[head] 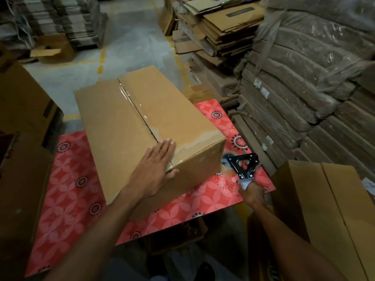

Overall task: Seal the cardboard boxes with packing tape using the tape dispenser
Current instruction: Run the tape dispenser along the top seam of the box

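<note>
A long cardboard box (121, 122) lies on a red flower-patterned table (67, 189). Clear tape runs along its centre seam from the far end to the near edge. My left hand (156, 167) lies flat, fingers apart, on the near end of the box top, thumb over the edge. To the right of the box, my right hand (252, 194) grips the handle of a black tape dispenser (242, 165), held just above the table's right side and apart from the box.
Another closed cardboard box (332, 209) stands at the near right. Flattened cartons (219, 27) and plastic-wrapped bundles (314, 78) are stacked at the right and back. More boxes (22, 102) stand at the left. Concrete floor with yellow lines lies beyond the table.
</note>
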